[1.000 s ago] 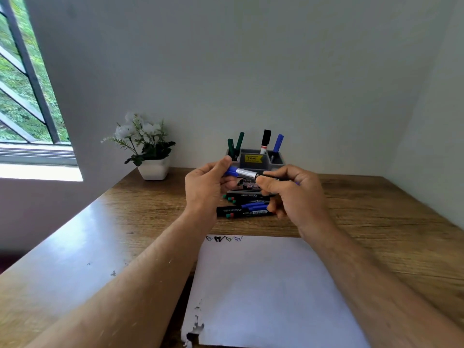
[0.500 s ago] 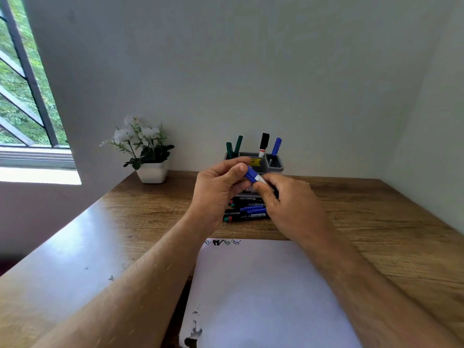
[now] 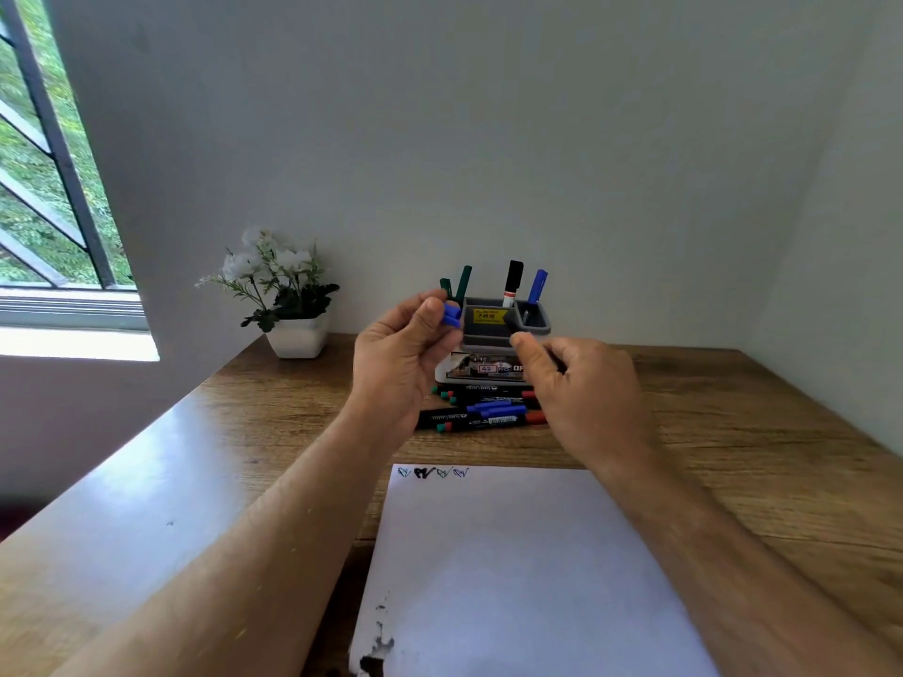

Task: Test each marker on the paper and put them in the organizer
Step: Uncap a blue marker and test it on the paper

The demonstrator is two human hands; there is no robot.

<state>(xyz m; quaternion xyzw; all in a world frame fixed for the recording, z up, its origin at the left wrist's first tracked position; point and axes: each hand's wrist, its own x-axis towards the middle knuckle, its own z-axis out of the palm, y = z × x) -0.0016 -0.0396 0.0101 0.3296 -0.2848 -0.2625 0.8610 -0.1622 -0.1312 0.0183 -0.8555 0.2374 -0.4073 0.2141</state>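
The left hand [image 3: 400, 364] is up above the table, palm turned toward the right. Its thumb and fingers pinch a small blue cap [image 3: 452, 316]. The cap sticks out past the fingertips, right in front of the left edge of the organizer [image 3: 488, 334].

The right hand [image 3: 581, 388] is up too, a little lower and well apart from the cap. Its fingers are curled in, and the thumb points up and left. A thin dark bit peeks out by its fingers [image 3: 557, 365]; it looks like the marker, but most of it is hidden, so I cannot tell for sure. Both arms reach forward over the paper [image 3: 527, 579].

The organizer is gray with a yellow sticker on it. It sits on a white box [image 3: 469, 368] near the wall. Two green markers [image 3: 459, 283] stand in its left side. A black marker [image 3: 513, 280] and a blue marker [image 3: 537, 285] stand on the right.

More markers [image 3: 483, 415] lie in a pile on the wooden table [image 3: 733, 432], in front of the box and between the two hands.

The white paper lies nearest, with four small scribbles [image 3: 432, 473] at its top left corner.

A white pot of white flowers [image 3: 288, 295] stands at the back left, near the window [image 3: 44, 188].
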